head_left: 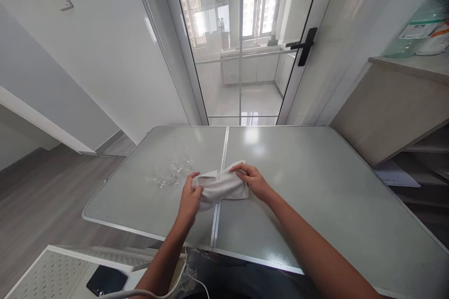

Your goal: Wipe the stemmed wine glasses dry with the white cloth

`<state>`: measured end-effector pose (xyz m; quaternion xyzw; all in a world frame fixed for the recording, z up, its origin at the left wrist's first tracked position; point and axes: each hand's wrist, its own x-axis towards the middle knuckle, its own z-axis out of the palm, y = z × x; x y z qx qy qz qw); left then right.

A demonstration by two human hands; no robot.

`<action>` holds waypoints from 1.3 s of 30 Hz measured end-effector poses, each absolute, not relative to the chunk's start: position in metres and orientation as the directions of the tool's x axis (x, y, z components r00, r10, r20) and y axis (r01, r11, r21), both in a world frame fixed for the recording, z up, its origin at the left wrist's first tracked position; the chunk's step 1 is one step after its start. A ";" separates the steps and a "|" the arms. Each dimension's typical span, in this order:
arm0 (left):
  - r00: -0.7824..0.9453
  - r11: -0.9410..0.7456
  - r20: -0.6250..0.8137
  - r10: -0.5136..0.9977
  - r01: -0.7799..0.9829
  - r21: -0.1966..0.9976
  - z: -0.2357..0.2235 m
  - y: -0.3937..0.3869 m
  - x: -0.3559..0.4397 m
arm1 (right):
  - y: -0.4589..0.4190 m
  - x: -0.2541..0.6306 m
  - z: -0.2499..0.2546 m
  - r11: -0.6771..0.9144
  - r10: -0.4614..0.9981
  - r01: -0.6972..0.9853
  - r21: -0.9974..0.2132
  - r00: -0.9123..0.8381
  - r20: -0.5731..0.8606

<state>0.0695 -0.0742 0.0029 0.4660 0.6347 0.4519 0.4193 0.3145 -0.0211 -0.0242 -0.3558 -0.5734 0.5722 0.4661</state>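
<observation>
A folded white cloth [224, 188] is stretched between both hands over the table's middle seam. My left hand [190, 197] grips its left end, thumb on top. The right end is pinched between the thumb and fingers of my right hand [253, 180]. Left of the cloth, a crumpled sheet of clear plastic [171, 175] or a wet patch glints on the tabletop; I cannot tell which.
The pale folding table [305, 182] has a metal seam and rim. Beyond it stands a glass door with a black handle [306, 46]. A shelf unit [396, 103] with a plastic bottle [407, 37] borders the right. A perforated white basket [52, 273] with a dark phone-like object [107, 280] sits at lower left.
</observation>
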 end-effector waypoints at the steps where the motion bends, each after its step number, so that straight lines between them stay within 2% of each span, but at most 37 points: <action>1: -0.225 0.141 -0.087 0.970 0.232 0.963 0.005 -0.076 0.067 | -0.020 0.317 -0.023 0.124 0.932 -0.053 -0.991 -0.336 0.135; 4: -0.154 0.063 -0.017 0.988 0.303 0.951 0.011 -0.077 0.062 | -0.019 0.318 -0.023 0.249 0.883 0.183 -0.951 -0.447 0.145; 7: -0.110 0.007 0.046 0.993 0.439 0.898 0.014 -0.074 0.059 | -0.019 0.315 -0.031 0.354 0.859 0.404 -0.844 -0.497 0.123; 9: -0.123 0.005 0.067 0.990 0.505 0.863 0.016 -0.073 0.056 | -0.019 0.315 -0.038 0.380 0.872 0.487 -0.786 -0.473 0.129; 11: -0.112 0.002 0.067 0.991 0.528 0.849 0.020 -0.075 0.052 | -0.019 0.317 -0.043 0.431 0.870 0.505 -0.748 -0.451 0.198; 13: -0.091 -0.034 0.101 0.991 0.551 0.833 0.025 -0.079 0.047 | -0.017 0.321 -0.043 0.508 0.843 0.481 -0.714 -0.446 0.300; 16: -0.162 -0.115 0.286 0.944 0.654 0.748 0.029 -0.084 0.043 | -0.014 0.327 -0.038 0.578 0.808 0.432 -0.692 -0.419 0.414; 17: -0.193 -0.136 0.357 0.914 0.683 0.718 0.028 -0.084 0.043 | -0.013 0.328 -0.037 0.567 0.815 0.399 -0.720 -0.394 0.424; 19: -0.239 -0.152 0.433 0.869 0.703 0.694 0.021 -0.084 0.046 | -0.009 0.329 -0.036 0.419 0.901 0.270 -0.867 -0.240 0.361; 20: -0.252 -0.147 0.432 0.866 0.696 0.702 0.015 -0.083 0.049 | -0.007 0.329 -0.038 0.302 0.951 0.177 -0.937 -0.128 0.282; 22: -0.277 -0.096 0.366 0.888 0.668 0.738 0.001 -0.081 0.055 | -0.003 0.330 -0.042 0.094 0.992 -0.004 -0.996 0.083 0.094; 24: -0.311 -0.010 0.291 0.905 0.667 0.745 -0.013 -0.077 0.061 | 0.001 0.333 -0.047 0.014 0.979 -0.103 -0.995 0.203 -0.007; 29: -0.391 0.082 0.224 0.893 0.631 0.771 -0.034 -0.054 0.066 | 0.005 0.336 -0.052 0.041 0.954 -0.229 -0.973 0.299 -0.030; 33: -0.477 0.113 0.201 0.856 0.550 0.827 -0.042 -0.029 0.065 | 0.004 0.328 -0.050 0.088 0.954 -0.270 -0.959 0.299 0.003; 39: -0.519 0.019 0.284 0.806 0.503 0.864 -0.047 -0.004 0.067 | 0.002 0.322 -0.055 0.128 0.939 -0.249 -0.960 0.342 0.037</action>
